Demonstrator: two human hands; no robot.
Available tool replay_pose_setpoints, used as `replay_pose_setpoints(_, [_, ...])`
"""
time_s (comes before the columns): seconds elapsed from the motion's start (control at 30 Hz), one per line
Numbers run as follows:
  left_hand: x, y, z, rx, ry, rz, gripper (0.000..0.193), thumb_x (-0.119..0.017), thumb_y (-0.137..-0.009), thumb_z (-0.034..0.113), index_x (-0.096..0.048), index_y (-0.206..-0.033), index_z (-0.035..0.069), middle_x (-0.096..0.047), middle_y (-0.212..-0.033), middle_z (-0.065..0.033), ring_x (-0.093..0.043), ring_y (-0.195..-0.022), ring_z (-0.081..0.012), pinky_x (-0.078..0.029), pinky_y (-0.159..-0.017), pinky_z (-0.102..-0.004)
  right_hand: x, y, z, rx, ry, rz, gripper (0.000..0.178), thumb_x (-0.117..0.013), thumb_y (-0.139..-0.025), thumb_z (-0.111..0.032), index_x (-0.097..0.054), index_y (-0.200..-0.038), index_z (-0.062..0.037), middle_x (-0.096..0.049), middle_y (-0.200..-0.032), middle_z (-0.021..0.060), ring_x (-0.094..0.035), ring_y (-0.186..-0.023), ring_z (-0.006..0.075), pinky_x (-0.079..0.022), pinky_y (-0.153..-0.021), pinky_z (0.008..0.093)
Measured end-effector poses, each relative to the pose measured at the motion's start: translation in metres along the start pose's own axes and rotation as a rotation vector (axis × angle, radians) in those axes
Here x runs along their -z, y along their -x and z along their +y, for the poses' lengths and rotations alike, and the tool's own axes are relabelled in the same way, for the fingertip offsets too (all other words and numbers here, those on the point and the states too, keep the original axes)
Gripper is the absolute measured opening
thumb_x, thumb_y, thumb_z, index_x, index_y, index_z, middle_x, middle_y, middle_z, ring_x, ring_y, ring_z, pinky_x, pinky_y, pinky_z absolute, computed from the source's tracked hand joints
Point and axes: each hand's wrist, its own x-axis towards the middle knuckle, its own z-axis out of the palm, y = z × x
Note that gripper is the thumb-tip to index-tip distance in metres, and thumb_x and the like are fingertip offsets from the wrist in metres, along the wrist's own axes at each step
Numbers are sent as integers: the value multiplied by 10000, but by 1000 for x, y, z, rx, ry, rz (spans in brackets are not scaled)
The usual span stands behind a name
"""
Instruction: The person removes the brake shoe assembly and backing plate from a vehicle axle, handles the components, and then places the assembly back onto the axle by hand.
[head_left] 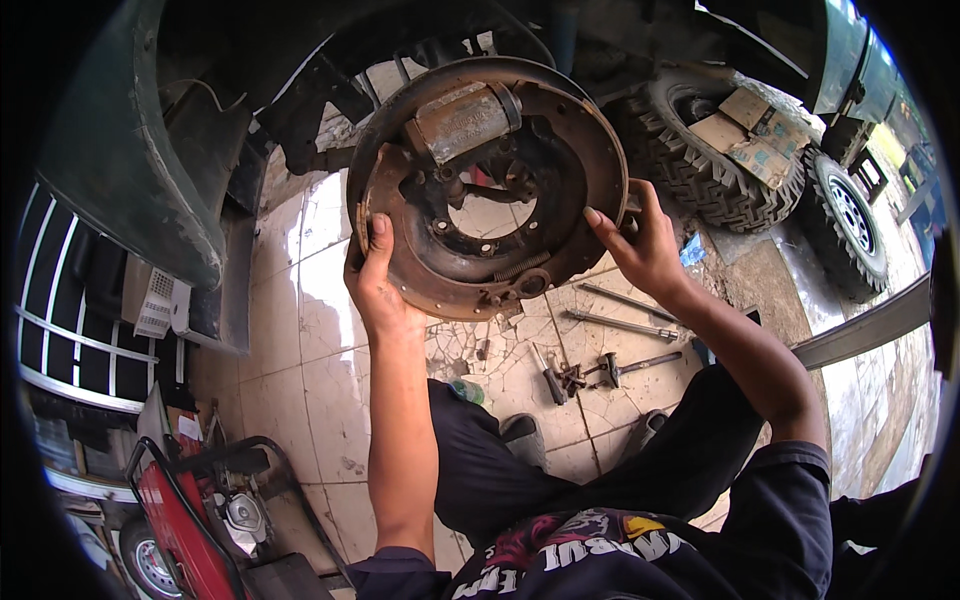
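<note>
Between my two hands is a rusty, round drum brake assembly [400,270], facing me, with brake shoes, a coil spring near its lower right and an open centre hole. A brown metal cylinder-shaped part [465,122] sits across its upper half. My left hand [378,275] grips the lower left rim, thumb on the front face. My right hand [645,245] grips the right rim, thumb on the front and fingers behind. Whether the assembly is fixed to anything behind it cannot be made out.
Tiled floor below holds a screwdriver [549,375], several bolts [572,378], a hammer-like tool [640,367] and long metal rods [625,325]. Knobby tyres [740,190] and flattened cardboard [755,140] lie right. A red machine [180,510] stands lower left; a dark green vehicle panel [130,150] hangs upper left.
</note>
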Motion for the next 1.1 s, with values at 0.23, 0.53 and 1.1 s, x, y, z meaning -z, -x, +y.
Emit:
replay_pose_setpoints(0.23, [5,-1,-3,43,-69,-12,511,-674,-920,269,-511,-1335,18,-593,-1279,-88,-572,-1154,-226,-450,-995,-382,-5,0,14,136,90,-34,513,-671,-921,-217,-426,-1325,-17,-706,-905,200,-717,-816,296,-544,-692,376])
replay_pose_setpoints(0.53, [5,-1,-4,-61,-164,48,494,-786,-825,184,-582,-1210,-50,-642,-1139,-123,-615,-1020,-206,-477,-928,-322,23,-28,-16,431,262,225,491,-782,-819,-255,-581,-1214,-44,-629,-925,109,-669,-750,253,-521,-621,331])
replay_pose_setpoints(1.1, [-1,3,-18,3,-277,-49,382,-782,-827,176,-599,-1102,-16,-632,-1031,-70,-582,-930,-156,-449,-870,-282,18,-57,-3,558,493,20,409,-639,-848,-122,-564,-1239,-26,-633,-1057,168,-668,-772,369,-552,-661,434])
